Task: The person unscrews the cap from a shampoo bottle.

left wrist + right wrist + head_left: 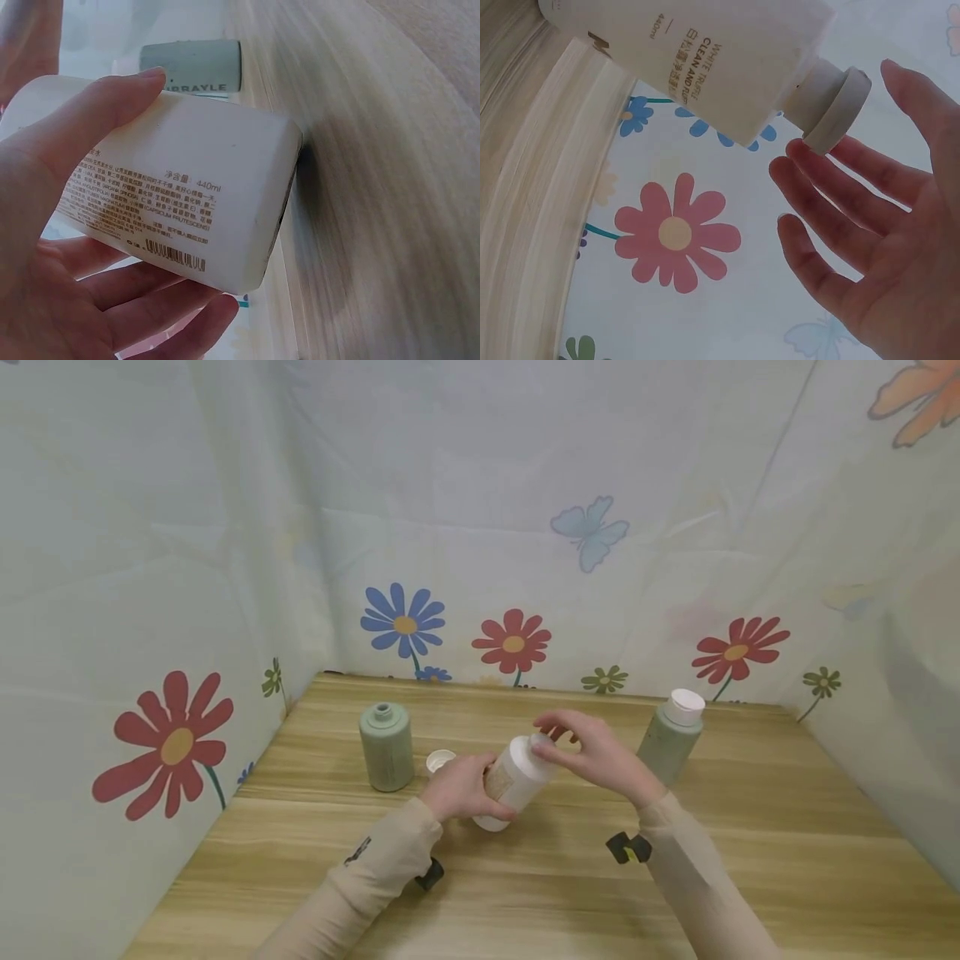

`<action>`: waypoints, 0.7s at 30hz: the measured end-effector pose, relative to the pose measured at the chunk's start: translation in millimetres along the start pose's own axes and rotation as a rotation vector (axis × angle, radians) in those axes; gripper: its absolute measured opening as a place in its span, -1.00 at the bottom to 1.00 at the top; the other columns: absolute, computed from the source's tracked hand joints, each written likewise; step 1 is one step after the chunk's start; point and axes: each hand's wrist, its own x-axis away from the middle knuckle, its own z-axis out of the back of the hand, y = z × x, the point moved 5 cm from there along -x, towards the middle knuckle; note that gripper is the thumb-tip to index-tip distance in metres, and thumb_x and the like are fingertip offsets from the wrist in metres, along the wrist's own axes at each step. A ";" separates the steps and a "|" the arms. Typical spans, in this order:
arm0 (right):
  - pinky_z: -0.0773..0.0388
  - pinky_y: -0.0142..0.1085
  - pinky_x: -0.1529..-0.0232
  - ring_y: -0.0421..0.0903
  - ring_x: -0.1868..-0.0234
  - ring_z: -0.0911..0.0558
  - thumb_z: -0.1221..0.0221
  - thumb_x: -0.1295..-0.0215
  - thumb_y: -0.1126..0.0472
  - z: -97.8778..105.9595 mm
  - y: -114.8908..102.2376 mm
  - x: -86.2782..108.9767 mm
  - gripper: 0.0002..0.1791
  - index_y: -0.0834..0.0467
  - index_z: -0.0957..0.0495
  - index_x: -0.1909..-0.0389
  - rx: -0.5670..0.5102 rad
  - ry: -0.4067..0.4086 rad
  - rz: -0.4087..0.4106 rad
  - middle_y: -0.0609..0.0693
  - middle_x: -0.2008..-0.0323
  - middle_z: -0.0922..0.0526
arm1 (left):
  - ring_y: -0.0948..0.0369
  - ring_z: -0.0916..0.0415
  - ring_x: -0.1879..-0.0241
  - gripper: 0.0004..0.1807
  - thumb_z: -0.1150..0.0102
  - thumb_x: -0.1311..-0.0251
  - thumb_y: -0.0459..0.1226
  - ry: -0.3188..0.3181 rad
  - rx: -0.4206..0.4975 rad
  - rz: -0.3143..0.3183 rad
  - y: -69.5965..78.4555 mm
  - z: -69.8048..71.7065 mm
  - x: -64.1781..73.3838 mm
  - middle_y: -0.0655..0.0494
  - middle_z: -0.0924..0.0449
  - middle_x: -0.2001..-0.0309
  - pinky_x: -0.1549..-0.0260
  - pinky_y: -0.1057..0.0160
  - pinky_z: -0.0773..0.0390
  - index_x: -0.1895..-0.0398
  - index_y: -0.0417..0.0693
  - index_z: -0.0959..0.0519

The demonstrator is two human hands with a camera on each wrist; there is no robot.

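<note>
My left hand (467, 789) grips a white bottle (202, 150) around its body, holding it tilted with the neck end up to the right. Small brown print and a barcode show on its side in the left wrist view. At the bottle's top is a pale round cap (838, 112). Around that cap my right hand (600, 753) has its fingers loosely bent. In the right wrist view the thumb stands apart from the cap, while some fingertips (799, 150) are at or just behind its rim; whether they touch it is unclear.
Left of the hands stands a green bottle (386, 750) with an uncapped neck. Beside it a white cap (440, 761) lies hollow side up, partly behind the left hand. Another green bottle (670, 739), white-capped, stands behind the right forearm. A flowered curtain (480, 543) encloses the wooden table (525, 902).
</note>
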 end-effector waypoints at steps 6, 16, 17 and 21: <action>-0.53 -0.15 0.14 -0.18 0.18 -0.58 -0.30 -0.22 0.03 -0.8 -2.1 -2.0 -0.69 0.05 -0.60 0.07 -0.005 -0.001 0.039 -0.11 0.19 -0.68 | 0.22 -0.56 0.22 -0.33 -0.57 0.28 0.02 -0.005 0.017 0.012 0.7 1.9 1.0 0.14 -0.67 0.17 0.18 0.14 -0.56 0.02 0.03 -0.55; -0.60 -0.15 0.02 -0.14 0.07 -0.62 -0.33 -0.17 0.23 -0.3 -7.3 2.2 -0.64 0.09 -0.57 -0.01 0.030 -0.039 0.136 -0.06 0.06 -0.67 | 0.22 -0.55 0.22 -0.35 -0.57 0.27 -0.01 -0.024 0.032 0.000 2.7 0.8 0.1 0.15 -0.66 0.17 0.18 0.16 -0.56 0.03 0.03 -0.55; -0.60 -0.14 0.00 -0.14 0.05 -0.62 -0.33 -0.16 0.24 -0.5 -7.9 2.4 -0.63 0.10 -0.57 -0.01 0.029 -0.046 0.136 -0.06 0.05 -0.67 | 0.22 -0.55 0.21 -0.34 -0.57 0.27 -0.02 -0.025 0.035 0.001 2.4 0.6 0.1 0.15 -0.66 0.16 0.17 0.16 -0.56 0.02 0.02 -0.55; -0.60 -0.15 -0.02 -0.11 0.02 -0.61 -0.33 -0.16 0.26 -1.1 -7.9 2.9 -0.62 0.12 -0.55 -0.03 0.029 -0.054 0.140 -0.03 0.02 -0.66 | 0.21 -0.55 0.20 -0.33 -0.58 0.28 -0.03 -0.025 0.039 -0.003 1.7 -0.1 -0.3 0.14 -0.66 0.16 0.16 0.15 -0.56 0.01 0.01 -0.55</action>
